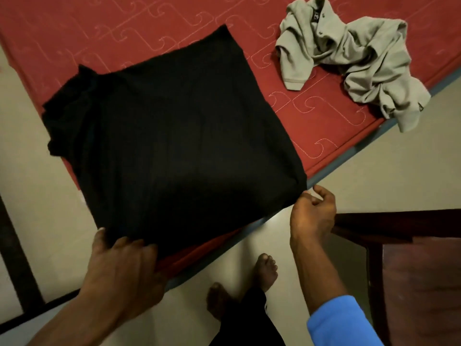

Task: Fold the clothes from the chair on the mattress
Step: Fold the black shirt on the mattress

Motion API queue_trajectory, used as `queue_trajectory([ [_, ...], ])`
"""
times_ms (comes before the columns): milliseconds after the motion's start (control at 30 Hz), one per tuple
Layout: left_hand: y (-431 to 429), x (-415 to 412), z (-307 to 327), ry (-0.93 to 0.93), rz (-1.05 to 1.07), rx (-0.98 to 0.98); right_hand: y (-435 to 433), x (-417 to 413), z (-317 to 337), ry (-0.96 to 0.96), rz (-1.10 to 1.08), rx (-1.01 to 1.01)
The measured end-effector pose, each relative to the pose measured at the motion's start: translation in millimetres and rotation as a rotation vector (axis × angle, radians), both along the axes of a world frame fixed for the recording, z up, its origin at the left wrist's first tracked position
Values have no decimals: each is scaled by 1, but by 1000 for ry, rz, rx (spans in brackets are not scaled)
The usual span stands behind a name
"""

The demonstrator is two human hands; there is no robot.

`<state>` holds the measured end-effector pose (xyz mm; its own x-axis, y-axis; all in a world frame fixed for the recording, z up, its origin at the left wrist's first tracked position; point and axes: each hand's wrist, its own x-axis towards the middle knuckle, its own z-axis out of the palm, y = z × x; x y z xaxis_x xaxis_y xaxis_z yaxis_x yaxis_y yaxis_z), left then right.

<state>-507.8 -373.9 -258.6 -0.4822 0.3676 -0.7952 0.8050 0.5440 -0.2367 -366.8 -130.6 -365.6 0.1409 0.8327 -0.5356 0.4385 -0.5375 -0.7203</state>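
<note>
Black garment (174, 136): lies spread flat in the centre of the frame on the red mattress (74, 28). It forms a rough four-sided panel, with bunched folds at its left end. Its near edge overhangs the mattress border toward the lower part of the frame.

Left hand (124, 265): lower left of frame, at the near-left corner of the garment. The fingers are curled and their tips disappear under the cloth edge. The thumb shows beside the corner. The hand holds that corner.

Right hand (313, 213): right of centre, at the near-right corner of the garment. The fingers are curled inward, and thumb and forefinger sit right against the corner tip. Whether cloth is actually pinched between them cannot be told. A blue sleeve (341, 323) covers the forearm at the lower right.

The two hands sit at either end of the garment's near edge, well apart, with the garment extending away from them toward the upper left.

Grey-green garment (354, 56): crumpled in the upper right of the frame on the same mattress, apart from the black one. One end hangs over the mattress edge.

Surroundings: pale floor (374, 171) runs below the mattress border. Two bare feet (265, 270) stand at bottom centre. A dark wooden chair (424, 283) with a reddish seat is at the lower right.
</note>
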Motion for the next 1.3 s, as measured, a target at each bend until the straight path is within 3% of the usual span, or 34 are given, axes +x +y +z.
queue_trajectory([
  [167, 108, -72, -15, -57, 269, 772, 6, -25, -3, 19, -169, -152],
  [367, 261, -169, -55, 44, 406, 1087, 10, -41, -22, 18, -343, -151],
  [567, 352, -256, -74, 166, 477, 1000, 17, -40, -35, -84, -402, -8],
  [733, 367, -290, -89, 159, 435, 963, 28, -48, -30, -124, -377, 39],
  [800, 368, -294, -89, 119, 412, 1015, 29, -50, -29, -174, -405, 91],
  [967, 379, -339, -118, -59, 610, 1195, 28, -50, -30, -236, -564, 251],
  [1067, 373, -326, -106, -142, 548, 1157, 24, -56, -27, -461, -455, 300],
  [1133, 371, -327, -106, -181, 534, 1155, 21, -69, -15, -625, -406, 465],
  [1233, 368, -330, -108, -275, 534, 1140, 11, -113, 6, -491, -107, 805],
  [1300, 364, -332, -105, -342, 561, 1149, 3, -156, 14, -328, 220, 836],
])
